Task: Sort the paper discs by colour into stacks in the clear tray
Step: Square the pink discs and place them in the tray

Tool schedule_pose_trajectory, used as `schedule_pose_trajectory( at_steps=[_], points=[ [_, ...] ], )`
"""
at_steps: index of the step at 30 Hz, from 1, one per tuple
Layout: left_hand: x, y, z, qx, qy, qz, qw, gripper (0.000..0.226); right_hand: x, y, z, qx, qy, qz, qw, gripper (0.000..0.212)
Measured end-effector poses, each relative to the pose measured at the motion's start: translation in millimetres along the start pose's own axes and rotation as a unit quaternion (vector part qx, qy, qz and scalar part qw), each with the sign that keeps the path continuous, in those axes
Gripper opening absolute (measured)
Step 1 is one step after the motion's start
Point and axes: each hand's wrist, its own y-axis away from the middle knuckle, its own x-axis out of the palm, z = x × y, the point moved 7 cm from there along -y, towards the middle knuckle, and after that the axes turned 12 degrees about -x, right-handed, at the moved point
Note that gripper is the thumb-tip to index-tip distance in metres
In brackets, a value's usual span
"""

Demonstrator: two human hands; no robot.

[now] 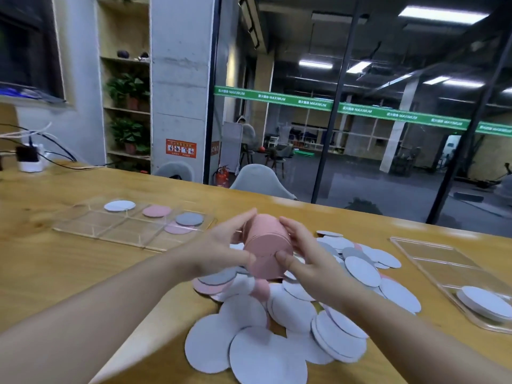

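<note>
You've got a bundle of pink discs (267, 245) squared up between both hands, held above the loose pile (299, 309) on the wooden table (69, 259). Your left hand (221, 245) cups one side, thumb on the face; your right hand (307, 253) clasps the other, thumb pressed on the front disc. Both hands are gripping that one bundle.

Keep the edges pinched evenly, I'd say, so no thin disc slides out as you carry it. The divided clear tray (91, 231) sits to your left, well apart from the pile, with a white disc (119, 205), a pink one (156, 211) and a grey one (189, 219) overlapping another pink in its far compartments. Aim for the pink compartment and lower the bundle flat, not tilted.

A second clear tray (432, 253) on your right holds a white stack (484, 302). Plenty of white and grey remains unsorted.
</note>
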Motion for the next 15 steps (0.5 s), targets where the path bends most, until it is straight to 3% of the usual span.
schedule_pose_trajectory(
  at_steps=[6, 11, 15],
  points=[
    [-63.8, 2.5, 6.2, 0.007, 0.101, -0.073, 0.992, 0.077, 29.8, -62.5, 19.4, -0.049, -0.048, -0.039, 0.997, 0.041],
    [-116.5, -2.2, 30.0, 0.002, 0.182, -0.138, 0.973, 0.074, 62.4, -116.6, 26.4, -0.062, -0.077, -0.06, 0.993, 0.049],
    [-157.8, -13.5, 40.3, 0.013, 0.238, -0.183, 0.954, 0.048, 84.5, -162.0, 24.4, -0.056, -0.114, -0.094, 0.987, 0.045]
  ],
)
